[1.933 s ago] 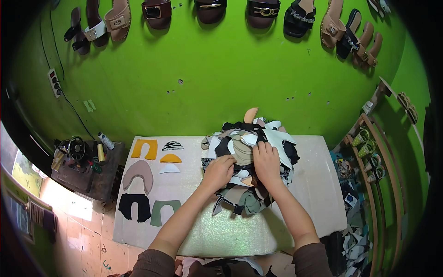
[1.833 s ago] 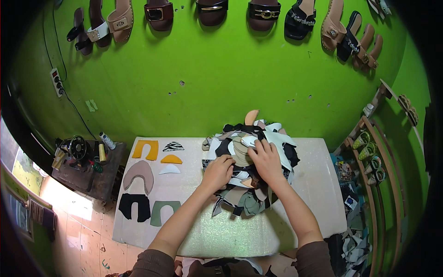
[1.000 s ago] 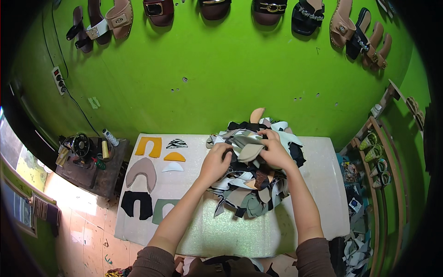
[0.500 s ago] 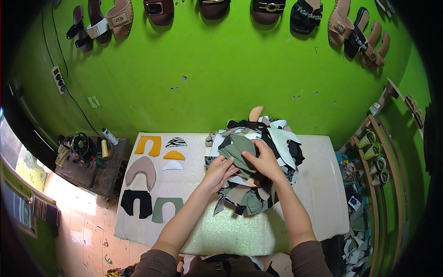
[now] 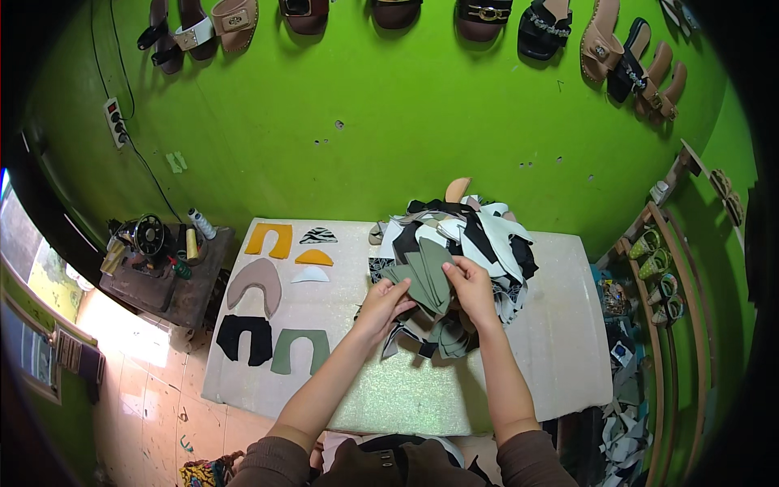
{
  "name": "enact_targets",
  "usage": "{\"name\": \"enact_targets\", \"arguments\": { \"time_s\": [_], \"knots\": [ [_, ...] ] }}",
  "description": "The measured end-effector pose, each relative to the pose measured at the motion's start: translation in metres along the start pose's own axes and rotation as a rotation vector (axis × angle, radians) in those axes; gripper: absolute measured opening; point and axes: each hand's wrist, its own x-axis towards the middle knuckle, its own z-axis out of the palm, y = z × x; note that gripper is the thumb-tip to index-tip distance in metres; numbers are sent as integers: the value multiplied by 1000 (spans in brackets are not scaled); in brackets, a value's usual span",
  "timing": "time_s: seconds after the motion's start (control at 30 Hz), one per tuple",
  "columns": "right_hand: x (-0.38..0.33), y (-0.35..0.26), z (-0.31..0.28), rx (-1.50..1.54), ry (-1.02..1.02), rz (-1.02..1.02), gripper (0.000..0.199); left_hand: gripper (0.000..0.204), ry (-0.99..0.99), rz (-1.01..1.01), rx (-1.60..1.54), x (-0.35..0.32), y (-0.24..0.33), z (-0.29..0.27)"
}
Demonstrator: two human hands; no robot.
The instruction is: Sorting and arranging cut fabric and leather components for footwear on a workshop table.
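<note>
Between my two hands is a fanned bunch of olive-green fabric pieces [image 5: 424, 278], held up in front of a big heap of mixed scraps [image 5: 492, 230]. My left hand [image 5: 385, 305] pinches the bunch at its left side. On the right side, my right hand [image 5: 471, 290] has thumb and fingers closed on the same pieces. White, black, patterned and beige scraps make up the heap. Left of it lie cut U-shaped pieces: yellow [image 5: 268, 241], mauve [image 5: 255, 286], black [image 5: 244, 339] and green [image 5: 299, 351]. Small half-moon pieces lie beside them, zebra-striped [image 5: 319, 235], yellow [image 5: 314, 257] and white [image 5: 310, 276].
The pale table [image 5: 406, 398] stands against a green wall hung with sandals [image 5: 544, 31]. A sewing machine [image 5: 148, 239] with thread spools is at the left. On the right are a wooden rack [image 5: 673, 300] with shoes and a pile of scraps [image 5: 629, 422] below.
The green pieces have spread from a folded bunch into a fan, and my right hand has moved slightly right and down. The whole view has shifted a little.
</note>
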Motion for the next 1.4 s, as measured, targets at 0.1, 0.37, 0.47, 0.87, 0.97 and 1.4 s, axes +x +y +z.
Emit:
{"name": "enact_targets", "arguments": {
  "time_s": [0.1,0.37,0.47,0.87,0.97,1.4],
  "knots": [
    [-14,8,6,-56,-9,17,18,22,35,4,18,-6,-7,3],
    [-46,2,10,-307,49,-241,16,20,128,78,1,-31,-21,-12],
    [-56,0,18,189,45,-71,16,20,218,91,97,-45,-21,-26],
    [-77,58,115,-290,-241,95,19,17,384,83,194,-90,-39,-110],
    [-78,61,132,-362,-228,-21,21,18,381,80,234,-96,-40,-134],
    [-84,97,190,-338,-129,-33,23,18,303,-66,291,-106,-26,-200]
  ]
}}
